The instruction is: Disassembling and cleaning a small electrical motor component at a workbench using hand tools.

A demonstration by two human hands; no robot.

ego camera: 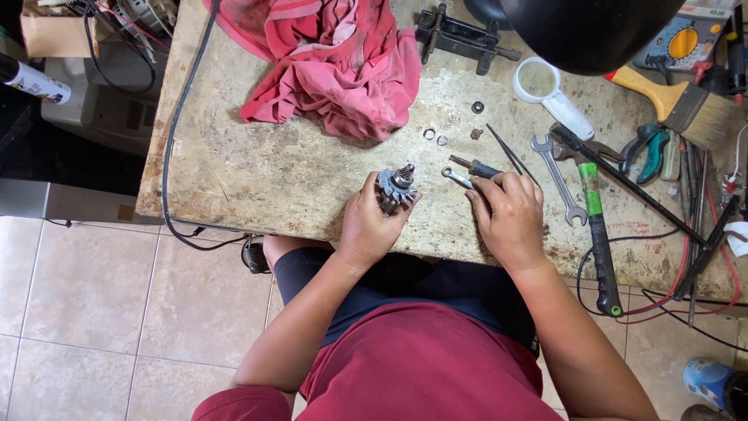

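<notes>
A brown cardboard box (54, 33) sat at the top left corner, a white cylindrical can with a printed label (35, 82) just below it.

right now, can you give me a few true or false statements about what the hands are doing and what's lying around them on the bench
1. The left hand holds a small motor armature with a fan. True.
2. The right hand lies empty and flat on the bench. False: its fingers close on a small spanner, beside a dark-handled tool.
3. A pink cloth lies bunched at the far side of the bench. True.
4. The paintbrush lies left of the cloth. False: it lies far right.
5. A hammer with a green band lies right of the right hand. True.
</notes>
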